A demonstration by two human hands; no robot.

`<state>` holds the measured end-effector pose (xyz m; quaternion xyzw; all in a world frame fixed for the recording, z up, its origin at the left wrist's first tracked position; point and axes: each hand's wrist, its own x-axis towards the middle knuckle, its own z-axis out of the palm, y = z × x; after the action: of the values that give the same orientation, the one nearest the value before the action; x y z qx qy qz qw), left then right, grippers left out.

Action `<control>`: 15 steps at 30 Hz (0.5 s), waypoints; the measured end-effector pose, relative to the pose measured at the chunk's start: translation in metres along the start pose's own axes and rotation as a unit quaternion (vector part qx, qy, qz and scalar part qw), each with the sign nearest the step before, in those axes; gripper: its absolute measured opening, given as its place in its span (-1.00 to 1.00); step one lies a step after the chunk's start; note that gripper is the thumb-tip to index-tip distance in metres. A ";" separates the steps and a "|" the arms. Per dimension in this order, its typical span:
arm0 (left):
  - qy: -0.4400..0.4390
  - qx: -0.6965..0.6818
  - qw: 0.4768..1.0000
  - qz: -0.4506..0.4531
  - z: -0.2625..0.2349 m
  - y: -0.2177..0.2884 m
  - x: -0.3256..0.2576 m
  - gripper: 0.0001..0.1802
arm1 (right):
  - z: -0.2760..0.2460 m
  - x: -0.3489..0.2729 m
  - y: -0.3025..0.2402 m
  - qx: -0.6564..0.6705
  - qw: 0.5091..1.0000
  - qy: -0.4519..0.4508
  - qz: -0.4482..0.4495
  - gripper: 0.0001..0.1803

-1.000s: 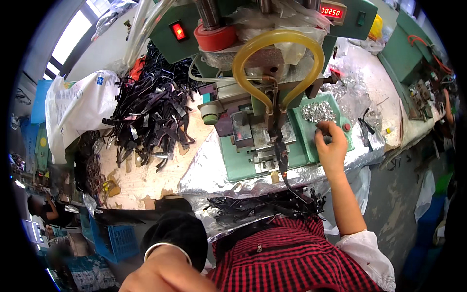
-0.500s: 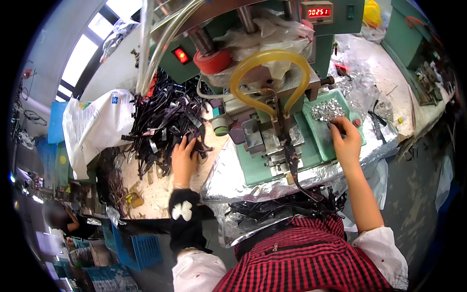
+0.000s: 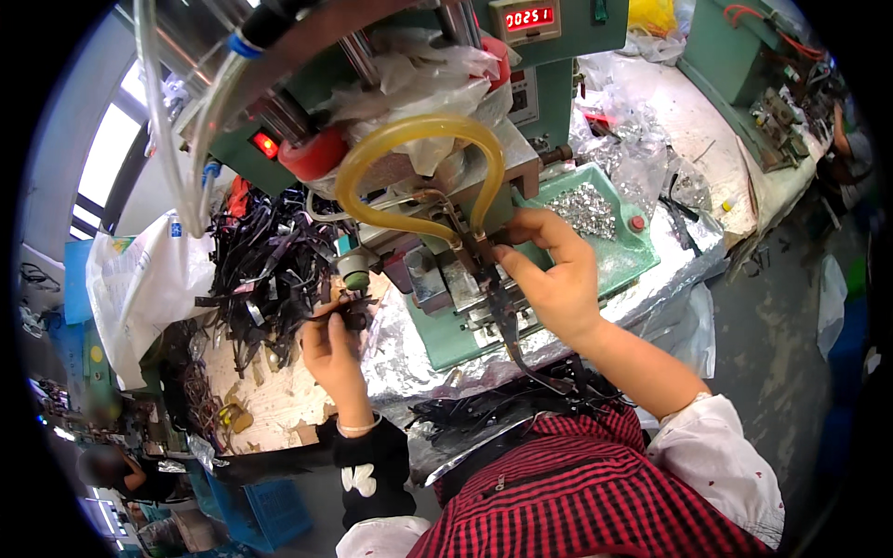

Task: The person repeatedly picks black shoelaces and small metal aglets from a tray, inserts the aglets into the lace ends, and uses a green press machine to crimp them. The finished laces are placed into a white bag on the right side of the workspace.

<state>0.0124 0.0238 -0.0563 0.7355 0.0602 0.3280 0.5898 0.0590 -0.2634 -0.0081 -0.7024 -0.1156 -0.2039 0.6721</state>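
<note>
My left hand (image 3: 333,365) is closed, thumb and fingers pinching a black strap (image 3: 353,318) at the right edge of a heap of black straps (image 3: 265,270). My right hand (image 3: 561,284) reaches into the green press (image 3: 558,93), its thumb and forefinger drawn together beside the die. What they hold, if anything, is too small to make out. A dark strap (image 3: 505,321) runs from the die down toward my lap. Behind my right hand, a green tray (image 3: 625,256) carries a pile of small shiny metal pieces (image 3: 584,210).
A yellow hose (image 3: 419,126) loops in front of the press head. More black straps (image 3: 465,406) lie along the foil-covered front edge above my checked apron. A white sack (image 3: 139,293) stands at the left, and a blue crate (image 3: 265,511) sits below the table.
My right hand has moved left from the metal pieces in the tray to the die. My left hand has drawn a black strap from the heap toward me. The view has shifted.
</note>
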 end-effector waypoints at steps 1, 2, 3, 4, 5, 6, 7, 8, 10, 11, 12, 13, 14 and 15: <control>0.022 -0.052 0.998 -0.020 0.010 0.024 -0.007 -0.79 | 0.003 0.000 0.000 0.031 0.999 0.000 0.024 -0.62; 0.009 -0.099 0.995 -0.010 0.013 0.043 -0.008 -0.74 | 0.005 -0.002 -0.003 0.064 0.997 0.002 0.050 -0.58; -0.005 -0.138 0.990 0.030 0.021 0.068 -0.010 -0.71 | 0.005 -0.003 -0.004 0.094 0.993 0.009 0.073 -0.54; -0.025 -0.156 0.982 0.099 0.029 0.090 -0.007 -0.72 | 0.001 -0.003 -0.003 0.096 0.993 -0.014 0.072 -0.47; -0.040 -0.170 0.970 0.171 0.034 0.108 -0.003 -0.73 | 0.004 -0.003 -0.012 0.119 0.989 -0.020 0.081 -0.47; -0.037 -0.113 0.969 0.217 0.043 0.120 0.004 -0.76 | 0.009 -0.003 -0.024 0.138 0.986 -0.023 0.089 -0.47; -0.033 -0.052 0.963 0.262 0.051 0.129 0.011 -0.78 | 0.011 -0.004 -0.032 0.160 0.982 -0.027 0.098 -0.47; -0.041 -0.057 0.962 0.264 0.060 0.133 0.018 -0.84 | 0.010 -0.004 -0.032 0.142 0.984 -0.037 0.097 -0.42; -0.044 -0.052 0.965 0.252 0.060 0.135 0.016 -0.88 | 0.003 -0.011 -0.051 0.156 0.981 -0.054 0.103 -0.37; -0.050 -0.023 0.960 0.275 0.058 0.132 0.007 -0.89 | -0.001 -0.016 -0.058 0.163 0.978 -0.064 0.114 -0.35; -0.078 0.034 0.931 0.354 0.056 0.125 0.004 -0.92 | -0.012 -0.017 -0.058 0.092 0.985 -0.142 0.032 -0.27; -0.114 0.057 0.912 0.389 0.062 0.122 -0.007 -0.93 | -0.014 -0.016 -0.061 0.064 0.989 -0.131 0.013 -0.37; -0.149 0.076 0.889 0.427 0.067 0.120 -0.016 -0.93 | -0.022 -0.007 -0.047 -0.045 0.989 -0.137 -0.026 -0.45; -0.175 0.067 0.877 0.443 0.078 0.111 -0.028 -0.87 | -0.034 0.001 -0.021 -0.153 0.976 -0.140 -0.065 -0.52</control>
<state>0.0011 -0.0871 0.0259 0.7686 -0.3539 0.4164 0.3327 0.0463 -0.2961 0.0119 -0.8095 -0.2213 -0.1622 0.5191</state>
